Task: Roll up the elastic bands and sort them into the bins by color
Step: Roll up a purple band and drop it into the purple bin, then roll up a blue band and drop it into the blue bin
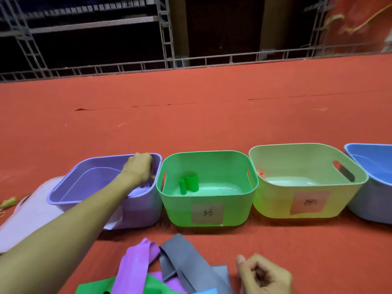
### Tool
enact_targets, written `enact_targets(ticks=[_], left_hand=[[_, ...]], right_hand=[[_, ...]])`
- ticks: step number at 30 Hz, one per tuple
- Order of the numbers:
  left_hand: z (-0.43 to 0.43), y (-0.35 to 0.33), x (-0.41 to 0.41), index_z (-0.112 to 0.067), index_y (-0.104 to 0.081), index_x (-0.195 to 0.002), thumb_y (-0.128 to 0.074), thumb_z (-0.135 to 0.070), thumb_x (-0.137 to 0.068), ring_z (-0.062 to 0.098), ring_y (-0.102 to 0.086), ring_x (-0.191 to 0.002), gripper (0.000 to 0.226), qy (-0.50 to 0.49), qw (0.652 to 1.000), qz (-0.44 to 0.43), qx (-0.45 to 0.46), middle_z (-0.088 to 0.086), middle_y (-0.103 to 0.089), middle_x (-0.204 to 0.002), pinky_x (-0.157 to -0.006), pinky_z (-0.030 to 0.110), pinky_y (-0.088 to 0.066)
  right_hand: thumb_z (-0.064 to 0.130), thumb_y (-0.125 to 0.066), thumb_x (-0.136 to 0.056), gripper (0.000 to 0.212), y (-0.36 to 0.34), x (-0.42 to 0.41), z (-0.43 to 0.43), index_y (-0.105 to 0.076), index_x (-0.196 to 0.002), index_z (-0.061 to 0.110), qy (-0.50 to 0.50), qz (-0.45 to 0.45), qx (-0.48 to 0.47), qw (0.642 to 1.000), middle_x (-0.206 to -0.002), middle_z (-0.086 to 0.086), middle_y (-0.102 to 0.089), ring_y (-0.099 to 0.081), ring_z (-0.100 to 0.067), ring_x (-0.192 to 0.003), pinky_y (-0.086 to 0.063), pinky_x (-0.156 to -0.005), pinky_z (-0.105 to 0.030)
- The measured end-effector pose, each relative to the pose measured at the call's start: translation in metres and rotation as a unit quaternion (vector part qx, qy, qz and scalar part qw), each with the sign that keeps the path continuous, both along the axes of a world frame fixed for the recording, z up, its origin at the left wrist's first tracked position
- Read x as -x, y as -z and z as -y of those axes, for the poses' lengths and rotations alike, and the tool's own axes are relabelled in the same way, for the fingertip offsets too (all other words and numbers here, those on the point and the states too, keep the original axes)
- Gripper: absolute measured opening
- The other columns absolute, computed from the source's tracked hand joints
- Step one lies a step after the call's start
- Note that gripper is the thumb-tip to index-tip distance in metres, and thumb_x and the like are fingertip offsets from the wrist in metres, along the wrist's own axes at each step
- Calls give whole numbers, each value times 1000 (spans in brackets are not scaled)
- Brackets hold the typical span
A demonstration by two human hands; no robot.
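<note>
In my head view, my left hand (139,168) is inside the purple bin (95,177), at its far right corner. Its fingers bend downward, and I cannot tell if they pinch a band. My right hand (263,274) is low near me, with its fingers loosely curled and nothing visible in them. The loose bands lie just left of it. The grey band (184,257) is nearest, its length running from far-left toward me, and the purple band (135,264) is beyond it. I judge the right hand is better placed to take the next one.

L hand (139,166) in purple bin (101,162), far-right corner; R hand (263,274) loosely curled nr loose bands (184,257), carpet (212,124) front edge.
</note>
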State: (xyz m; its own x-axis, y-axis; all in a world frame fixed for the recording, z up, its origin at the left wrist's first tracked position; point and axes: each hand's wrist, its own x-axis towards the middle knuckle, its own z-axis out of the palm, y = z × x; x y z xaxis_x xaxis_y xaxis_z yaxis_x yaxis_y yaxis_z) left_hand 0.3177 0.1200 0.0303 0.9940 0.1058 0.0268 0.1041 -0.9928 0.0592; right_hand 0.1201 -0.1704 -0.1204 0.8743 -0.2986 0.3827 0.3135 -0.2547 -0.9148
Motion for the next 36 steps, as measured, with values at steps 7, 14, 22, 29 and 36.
enact_targets(ticks=[7, 14, 22, 29, 36], left_hand=[[-8, 2, 2, -12, -54, -48, -66, -10, -72, 14, -55, -44, 27, -24, 999, -22, 19, 0, -54, -41, -37, 21, -32], [-17, -14, 20, -8, -78, -69, -89, -24, -69, 12, -70, -47, 19, -10, 991, -8, 134, -4, -65, -45, -58, 25, -54], [-10, -29, 134, -15, -78, -79, -86, -42, -77, 8, -72, -59, 28, -87, 887, 323, 318, -2, -74, -64, -73, 28, -60], [74, 34, 301, -21, -74, -71, -83, -21, -83, 9, -63, -52, 15, -41, 869, 340, 357, -6, -67, -56, -55, 18, -47], [125, 78, 352, -31, -74, -71, -77, -31, -78, 6, -64, -61, 8, 14, 914, 226, 336, -19, -71, -68, -60, 31, -53]], right_hand=[[41, -70, -73, 43, 0, -2, -1, -52, -45, 15, -15, -15, -23, 1000, -32, -7, -42, -35, -9, -32, -24, -42, -21], [43, -70, -72, 39, 0, -5, 0, -54, -51, 14, -45, -42, -27, 998, -36, -8, -46, -36, -7, -36, -31, -44, -19], [61, -60, -70, 41, -26, 2, 2, -73, -89, 26, -92, -97, 303, 944, -83, 9, -68, -66, -12, -82, -49, -75, -30], [47, -72, -69, 40, -45, 23, 23, -64, -102, 25, -129, -189, 276, 934, -82, 6, -73, -70, -20, -91, -53, -81, -35], [80, -57, -64, 60, -68, 112, 36, -60, -71, 20, -131, -180, 319, 921, -73, 5, -69, -67, -22, -80, -52, -67, -35]])
